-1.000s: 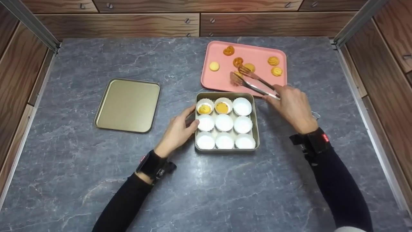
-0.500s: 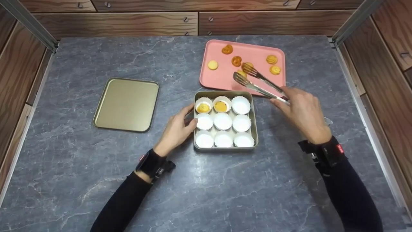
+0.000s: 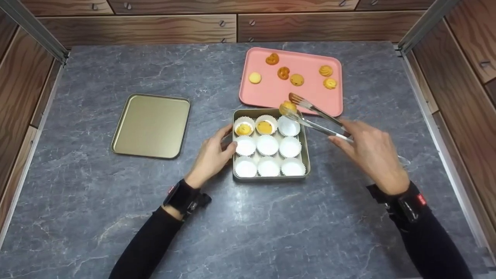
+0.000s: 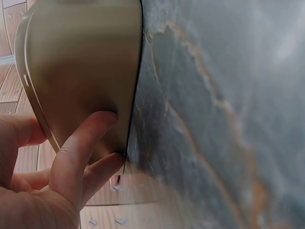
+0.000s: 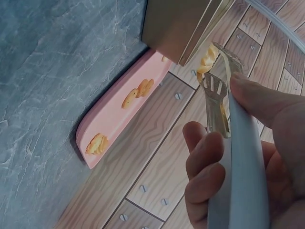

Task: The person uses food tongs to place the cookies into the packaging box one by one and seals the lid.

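Note:
My right hand (image 3: 372,155) grips metal serving tongs (image 3: 319,130) by their handles. A golden piped cookie (image 3: 288,108) is pinched between the slotted tips, above the tin's back right corner. In the right wrist view the cookie (image 5: 208,58) sits at the tongs' far end. My left hand (image 3: 211,157) holds the left side of a square gold tin (image 3: 308,162), its thumb at the rim and its fingers against the outer wall (image 4: 90,57). White paper cups (image 3: 267,145) line the tin in rows. The back left cup holds a piped cookie (image 3: 244,129); the back middle holds a flat, speckled one (image 3: 265,127).
Behind the tin, a pink tray (image 3: 267,93) bears several cookies, among them two pretzel-shaped ones (image 3: 283,73) and a speckled round one (image 3: 297,80). A gold square lid (image 3: 151,126) lies on the marbled table at the left. Wood-patterned panels (image 3: 135,29) border the table.
The tongs have taken the piped cookie from the tray and brought it towards me over the tin's back edge. My right hand has drawn back and right; my left hand stays at the tin.

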### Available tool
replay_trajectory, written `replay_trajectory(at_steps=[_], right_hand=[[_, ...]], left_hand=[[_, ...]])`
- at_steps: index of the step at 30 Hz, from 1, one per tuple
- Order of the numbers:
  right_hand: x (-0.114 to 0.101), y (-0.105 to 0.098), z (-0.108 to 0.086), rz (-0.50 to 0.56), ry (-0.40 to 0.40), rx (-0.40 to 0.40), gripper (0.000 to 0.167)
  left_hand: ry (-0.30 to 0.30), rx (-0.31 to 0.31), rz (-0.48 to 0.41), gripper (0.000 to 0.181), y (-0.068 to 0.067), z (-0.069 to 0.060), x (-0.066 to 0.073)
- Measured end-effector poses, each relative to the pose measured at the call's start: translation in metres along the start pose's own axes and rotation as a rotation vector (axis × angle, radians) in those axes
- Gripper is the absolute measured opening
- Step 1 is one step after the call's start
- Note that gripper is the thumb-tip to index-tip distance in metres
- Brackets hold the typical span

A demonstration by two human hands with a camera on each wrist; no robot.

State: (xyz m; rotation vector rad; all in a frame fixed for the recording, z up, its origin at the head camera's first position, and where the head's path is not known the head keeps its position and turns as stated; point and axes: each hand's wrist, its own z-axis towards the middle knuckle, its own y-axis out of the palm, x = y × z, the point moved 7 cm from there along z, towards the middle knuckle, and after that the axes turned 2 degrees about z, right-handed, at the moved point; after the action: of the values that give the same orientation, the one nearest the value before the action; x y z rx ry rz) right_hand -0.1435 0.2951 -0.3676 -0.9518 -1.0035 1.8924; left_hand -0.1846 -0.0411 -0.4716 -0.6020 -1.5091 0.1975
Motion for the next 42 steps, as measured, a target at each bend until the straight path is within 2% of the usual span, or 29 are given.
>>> replay_trajectory(at_steps=[6,16,23,33,42], right_hand=[[-0.005,0.000,-0.005,-0.030,-0.021,-0.022,0.044],[-0.007,-0.003,-0.009,-0.082,-0.004,-0.062,0.046],[-0.014,-0.004,-0.008,-0.142,-0.063,-0.043,0.050],[-0.025,-0.005,-0.002,-0.255,-0.043,-0.034,0.051],[-0.040,-0.004,0.005,-0.365,-0.092,0.011,0.054]], left_hand=[[0.005,0.015,0.014,0.058,0.000,0.004,0.001],[0.031,0.044,0.030,0.057,-0.002,0.012,0.005],[0.016,0.037,0.015,0.059,-0.002,0.014,0.005],[0.015,0.029,0.015,0.059,-0.001,0.013,0.005],[0.041,0.047,0.006,0.057,-0.001,0.013,0.004]])
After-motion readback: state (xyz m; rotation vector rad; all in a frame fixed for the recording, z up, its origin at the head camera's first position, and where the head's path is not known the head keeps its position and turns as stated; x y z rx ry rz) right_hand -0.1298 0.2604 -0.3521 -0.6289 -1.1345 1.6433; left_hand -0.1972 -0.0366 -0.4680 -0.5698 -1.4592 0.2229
